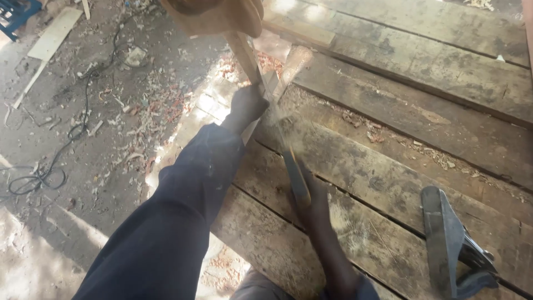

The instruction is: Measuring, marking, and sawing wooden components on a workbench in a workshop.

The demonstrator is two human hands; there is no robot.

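My left hand (247, 105), at the end of a dark sleeve, grips a thin wooden strip (244, 53) that lies over the left edge of a rough plank workbench (400, 183). My right hand (314, 206) is closed on the yellowish handle of a long tool (295, 176). Its blade is blurred by motion and reaches up to the strip right beside my left hand. A short wooden offcut (293, 65) lies just beyond the strip.
A metal hand plane (447, 244) lies on its side on the bench at the lower right. Wood shavings (161, 105) and a black cable (44, 172) litter the dirt floor to the left. A brown rounded object (214, 15) hangs in at the top edge.
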